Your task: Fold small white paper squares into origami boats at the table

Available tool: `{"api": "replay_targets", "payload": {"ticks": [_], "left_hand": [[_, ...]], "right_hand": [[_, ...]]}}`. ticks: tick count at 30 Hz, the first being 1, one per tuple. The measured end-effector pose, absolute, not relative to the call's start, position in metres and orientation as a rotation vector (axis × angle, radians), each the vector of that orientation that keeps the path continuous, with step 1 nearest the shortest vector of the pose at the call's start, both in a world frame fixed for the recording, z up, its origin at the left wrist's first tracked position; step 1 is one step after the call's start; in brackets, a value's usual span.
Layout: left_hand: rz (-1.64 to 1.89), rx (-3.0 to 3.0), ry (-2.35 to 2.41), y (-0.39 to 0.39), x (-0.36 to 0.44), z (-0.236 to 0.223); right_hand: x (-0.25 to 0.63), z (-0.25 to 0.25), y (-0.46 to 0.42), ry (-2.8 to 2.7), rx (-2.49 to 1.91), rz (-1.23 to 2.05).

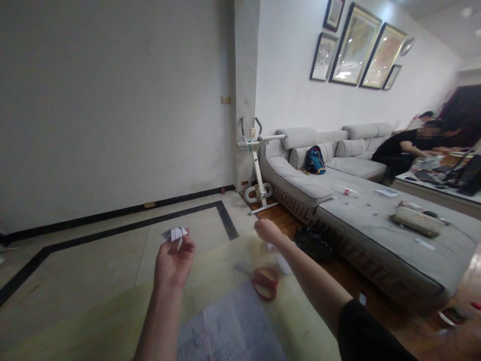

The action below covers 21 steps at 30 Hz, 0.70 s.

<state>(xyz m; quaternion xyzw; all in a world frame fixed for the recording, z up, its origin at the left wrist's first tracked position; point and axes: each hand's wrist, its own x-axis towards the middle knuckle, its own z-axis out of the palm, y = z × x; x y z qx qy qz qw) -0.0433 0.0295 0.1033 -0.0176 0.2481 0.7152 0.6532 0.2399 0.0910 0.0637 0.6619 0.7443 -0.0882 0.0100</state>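
My left hand (175, 263) is closed on a small flat dark piece wrapped with white strands, which look like white thread (179, 233); a loose white bit hangs below it. To the right, my right hand (268, 231) is closed with its fingers curled; blur hides what they hold, if anything. Scissors with red handles (265, 284) lie on the pale yellow tabletop (214, 268), between my forearms. Nearer to me is a printed sheet (233, 326), its text unreadable. A small blurred white piece (282, 263) shows beside my right forearm.
A grey sofa (361, 220) runs along the right, bearing a blue backpack (314, 160) and a beige pouch (417, 220). A white exercise bike (256, 168) stands by the pillar. A black bag (311, 243) sits on the floor. People (409, 143) lean over a far table.
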Motion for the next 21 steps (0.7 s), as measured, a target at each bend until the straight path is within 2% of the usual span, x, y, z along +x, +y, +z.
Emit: {"api": "replay_targets", "payload": {"ticks": [9,21], "left_hand": [[1.694,0.096,0.559,0.009,-0.082,0.116],[1.746,0.211,0.839,-0.065,-0.105,0.120]], "right_hand": [[0.218,0.043,0.077,2.247,1.844,-0.203],[0.140,0.051,0.074,2.707,1.505,-0.229]]}}
